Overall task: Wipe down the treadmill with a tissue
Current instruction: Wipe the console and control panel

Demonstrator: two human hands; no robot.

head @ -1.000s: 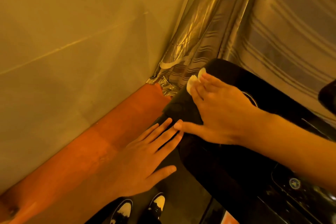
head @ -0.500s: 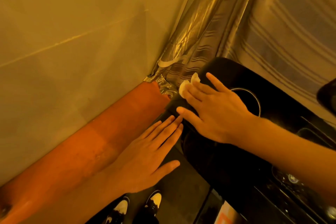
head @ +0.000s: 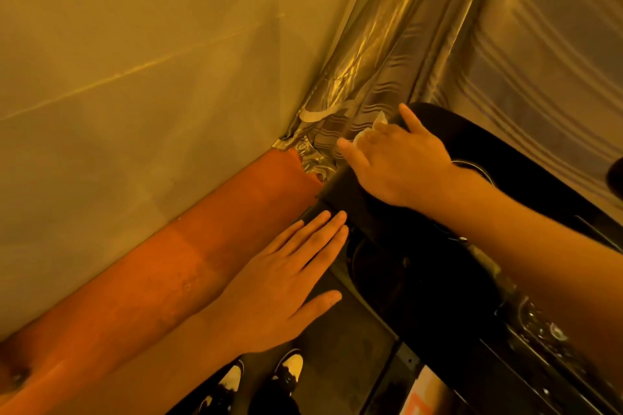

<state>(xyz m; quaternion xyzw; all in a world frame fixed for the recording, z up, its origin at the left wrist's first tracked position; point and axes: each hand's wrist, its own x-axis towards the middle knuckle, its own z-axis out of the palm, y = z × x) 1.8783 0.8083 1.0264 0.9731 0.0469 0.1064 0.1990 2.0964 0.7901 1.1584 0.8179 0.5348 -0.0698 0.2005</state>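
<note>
Wiping at the far corner, the right hand (head: 401, 165) had the tissue (head: 379, 121) bunched under curled fingers on the black treadmill (head: 505, 152) console's edge. The left hand (head: 286, 293) lay flat, fingers pressed together, just beside. Tissue looked soft, flimsy, tear-prone, so I'd keep it wadded.

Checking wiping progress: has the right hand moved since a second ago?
Yes. The right hand, holding the tissue, has slid up the left edge of the treadmill console toward the curtain, away from the left hand.
</note>
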